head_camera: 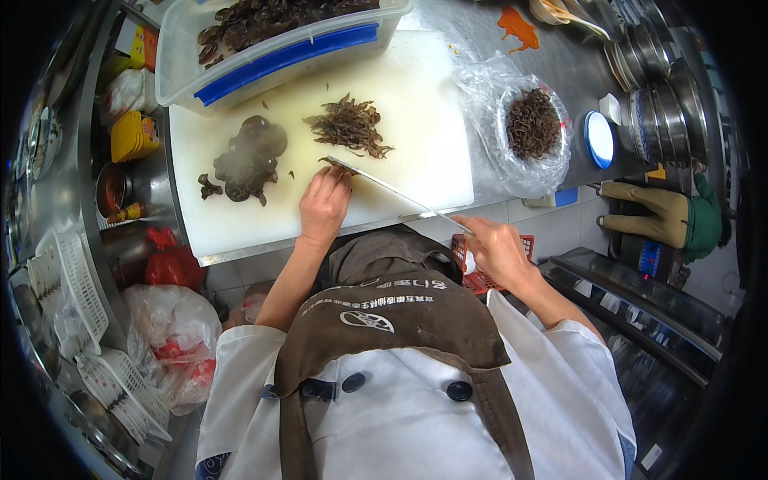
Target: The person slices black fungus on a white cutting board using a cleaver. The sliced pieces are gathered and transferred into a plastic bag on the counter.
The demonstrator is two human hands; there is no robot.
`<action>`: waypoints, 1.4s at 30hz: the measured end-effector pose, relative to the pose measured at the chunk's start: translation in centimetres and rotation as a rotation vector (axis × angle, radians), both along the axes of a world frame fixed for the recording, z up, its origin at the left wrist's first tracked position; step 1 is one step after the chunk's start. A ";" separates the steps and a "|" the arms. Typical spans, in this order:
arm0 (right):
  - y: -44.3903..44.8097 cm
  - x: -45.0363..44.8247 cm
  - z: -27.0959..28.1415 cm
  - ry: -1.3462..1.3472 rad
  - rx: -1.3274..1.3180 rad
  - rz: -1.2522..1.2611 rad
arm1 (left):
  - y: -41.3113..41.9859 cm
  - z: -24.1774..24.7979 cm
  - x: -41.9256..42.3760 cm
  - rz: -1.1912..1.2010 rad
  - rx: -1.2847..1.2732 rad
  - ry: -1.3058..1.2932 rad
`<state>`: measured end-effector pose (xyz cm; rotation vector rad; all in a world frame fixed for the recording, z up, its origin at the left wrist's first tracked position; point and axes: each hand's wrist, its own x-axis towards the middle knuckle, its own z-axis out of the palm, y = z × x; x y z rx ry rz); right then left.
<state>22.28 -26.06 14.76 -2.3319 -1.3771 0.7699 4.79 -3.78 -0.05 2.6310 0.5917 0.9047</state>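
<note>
My right hand point(495, 245) grips a kitchen knife point(399, 193) by its handle, the blade slanting up and left across the front of the white cutting board point(420, 126). At the blade's far end, the curled fingers of my left hand point(326, 197) press a piece of dark wood ear mushroom point(329, 161) to the board. Just beyond lies a heap of shredded wood ear point(351, 126). Left of it sits a pile of whole wood ears point(249, 159), partly hazed in the picture, with a small loose piece point(209, 187) beside it.
A clear plastic bin point(282, 54) of wood ears stands on the board's back left. Right of the board, a bag-lined bowl point(561, 159) holds more shreds point(533, 124). Stacked metal bowls point(666, 120) stand far right. A person in green point(702, 216) is beyond; a red basket point(480, 283) is below.
</note>
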 end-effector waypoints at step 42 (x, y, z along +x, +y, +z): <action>0.2 2.1 -8.1 1.010 0.193 -0.791 | 1.8 0.4 1.6 0.351 -0.379 0.015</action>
